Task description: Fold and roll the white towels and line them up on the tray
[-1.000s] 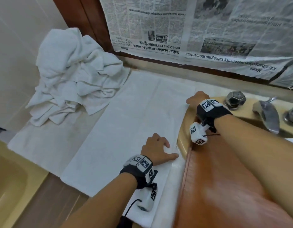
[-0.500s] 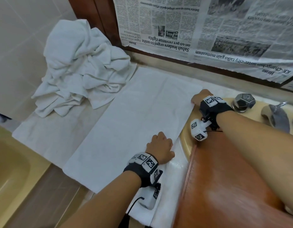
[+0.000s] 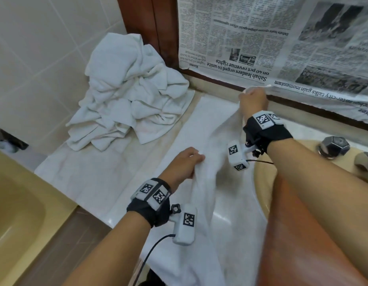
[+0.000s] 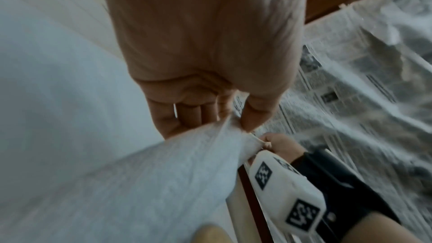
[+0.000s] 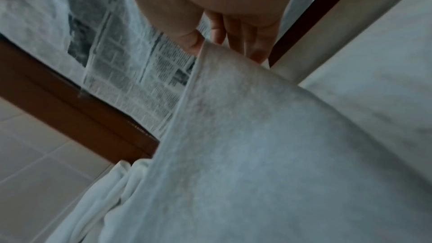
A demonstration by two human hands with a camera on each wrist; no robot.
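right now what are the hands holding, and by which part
Both hold one white towel by its right edge: the left hand pinches the near end, the right hand the far corner.

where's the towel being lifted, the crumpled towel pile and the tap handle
lifted towel [image 3: 216, 203], head view, on its hanging middle
crumpled towel pile [image 3: 129, 93], head view, on the bunched centre
tap handle [image 3: 334, 145], head view, on its faceted metal top

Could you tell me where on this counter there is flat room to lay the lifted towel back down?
The flat towel between the crumpled pile and the lifted towel offers open room. The back left corner is crowded by that pile. On the other side, the basin rim and taps hem in both hands.
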